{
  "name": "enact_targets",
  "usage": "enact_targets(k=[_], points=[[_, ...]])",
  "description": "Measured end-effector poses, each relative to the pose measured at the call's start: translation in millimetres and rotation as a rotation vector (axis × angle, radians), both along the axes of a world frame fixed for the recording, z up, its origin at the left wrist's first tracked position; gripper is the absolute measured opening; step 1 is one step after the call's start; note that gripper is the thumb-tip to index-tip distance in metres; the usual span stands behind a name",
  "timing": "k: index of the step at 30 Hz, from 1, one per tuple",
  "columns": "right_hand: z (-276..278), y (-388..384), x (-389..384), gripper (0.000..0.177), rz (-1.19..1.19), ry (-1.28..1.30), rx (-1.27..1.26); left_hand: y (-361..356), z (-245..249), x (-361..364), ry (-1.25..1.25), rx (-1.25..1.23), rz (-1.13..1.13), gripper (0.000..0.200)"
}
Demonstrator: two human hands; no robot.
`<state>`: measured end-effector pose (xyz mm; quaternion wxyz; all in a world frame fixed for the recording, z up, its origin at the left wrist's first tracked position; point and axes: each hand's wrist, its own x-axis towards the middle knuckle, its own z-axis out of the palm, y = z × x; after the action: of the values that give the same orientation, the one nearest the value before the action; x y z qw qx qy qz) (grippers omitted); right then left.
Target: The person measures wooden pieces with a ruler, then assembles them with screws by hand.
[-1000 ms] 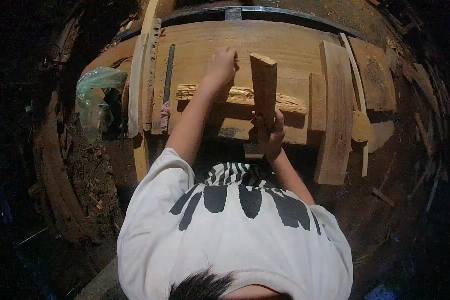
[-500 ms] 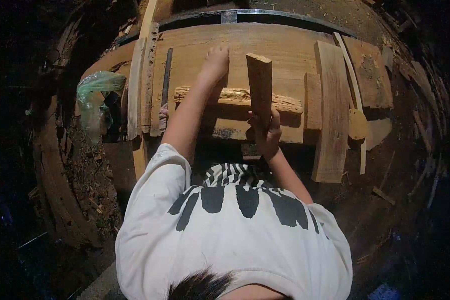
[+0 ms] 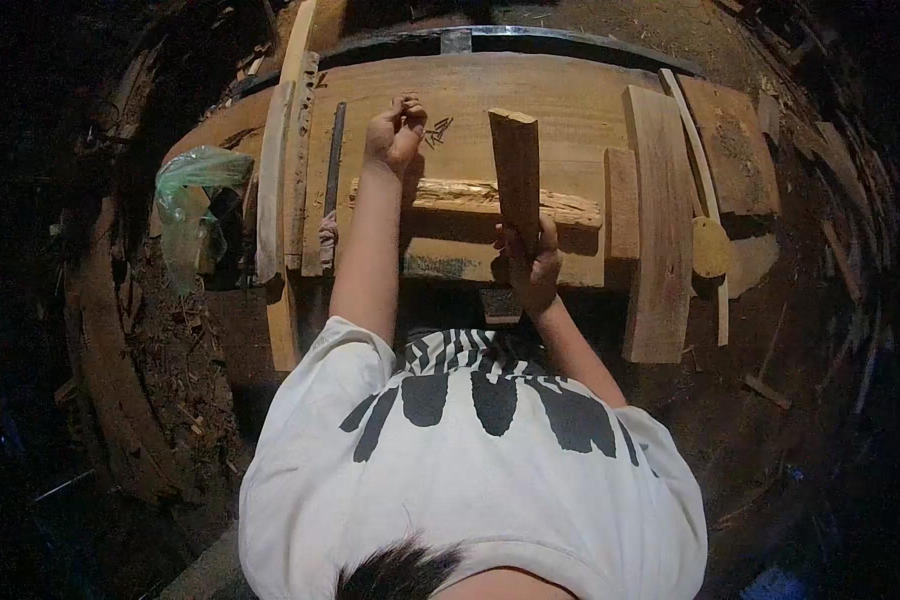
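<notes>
Bench [image 3: 580, 110]: carries the rough beam [image 3: 460, 193].
Held board [image 3: 516, 170]: over the beam; could drop if the right hand [image 3: 538, 265], wrapped round it, slips.
Left hand [image 3: 397, 132]: beyond the beam, curled, contents unclear.
Nail-like bits [image 3: 438, 130]: likewise beyond; nudging could scatter them.

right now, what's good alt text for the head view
A person's right hand holds a wooden piece over a wooden bench; the left hand, loosely curled, is beside thin dark pieces. Boards lie at right, a green plastic bag at left.
</notes>
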<state>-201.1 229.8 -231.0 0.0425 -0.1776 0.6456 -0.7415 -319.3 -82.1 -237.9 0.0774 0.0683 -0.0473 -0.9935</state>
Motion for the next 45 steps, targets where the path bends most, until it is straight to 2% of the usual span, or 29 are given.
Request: enact_targets(k=[2,5,7,12,14,15,17,18,19,21,22,23,25,26,27,29,30,33,35,37,39,41,43,45], points=[[1,-1,-1,0.03,-0.022,0.021,0.028,14,26,16,0.061,0.176,-0.078,0.011],[3,-3,-2,0.029,-0.071,0.11,0.073,29,47,29,0.149,0.151,-0.078,0.014],[16,-2,-1,0.027,-0.072,0.065,0.08,34,50,35,0.167,0.152,-0.025,0.014],[7,-5,-4,0.027,-0.066,0.053,0.051,43,66,53,0.243,0.243,0.05,0.015],[6,-5,-4,0.028,-0.073,0.046,0.018,48,79,62,-0.017,0.105,0.189,0.013],[13,-4,-3,0.028,-0.075,0.073,0.051,46,73,67,-0.017,0.106,0.196,0.013],[14,-3,-1,0.028,-0.068,0.096,0.086,40,59,80,0.135,-0.355,0.047,0.012],[9,-3,-3,0.032,-0.079,0.121,0.09,43,65,95,0.001,-0.64,0.022,0.012],[7,-3,-4,0.037,-0.089,0.145,0.094,46,66,107,-0.008,-0.637,0.027,0.012],[5,-2,-5,0.035,-0.083,0.127,0.117,50,65,130,-0.326,-0.879,0.012,0.012],[3,-2,-5,0.034,-0.088,0.116,0.135,52,59,143,-0.298,-0.919,0.036,0.015],[1,-2,-6,0.034,-0.077,0.109,0.137,54,54,153,-0.31,-0.916,0.042,0.015],[0,-6,-6,0.032,-0.09,0.108,0.032,64,56,168,-0.426,-0.727,0.154,0.013],[0,-7,-5,0.031,-0.094,0.107,-0.002,63,50,176,-0.369,-0.599,0.143,0.008],[4,-7,-3,0.031,-0.085,0.103,-0.002,66,51,180,-0.377,-0.598,0.151,0.008],[9,-4,-1,0.034,-0.018,-0.008,0.036,71,54,184,-0.313,-0.412,0.175,0.003],[7,-4,-1,0.034,-0.012,-0.012,0.037,66,49,185,-0.249,-0.39,0.117,0.017],[2,-4,-4,0.035,-0.006,0.024,0.004,61,39,184,-0.169,-0.384,0.059,0.014],[-3,-3,-7,0.035,-0.041,0.088,0.082,60,39,184,-0.161,-0.391,0.043,0.015],[2,-7,-5,0.034,-0.057,0.094,0.037,61,36,186,-0.315,-0.507,0.074,0.015],[2,-7,-4,0.034,-0.07,0.099,-0.007,60,32,187,-0.294,-0.508,0.057,0.013],[-2,-5,-5,0.035,-0.061,0.067,0.059,60,29,188,-0.276,-0.51,0.044,0.011],[-9,-6,-9,0.035,-0.074,0.098,0.038,67,38,187,-0.438,-0.58,0.118,0.007],[-9,-8,-8,0.036,-0.087,0.13,0.015,64,37,191,-0.433,-0.664,0.123,0.01]])
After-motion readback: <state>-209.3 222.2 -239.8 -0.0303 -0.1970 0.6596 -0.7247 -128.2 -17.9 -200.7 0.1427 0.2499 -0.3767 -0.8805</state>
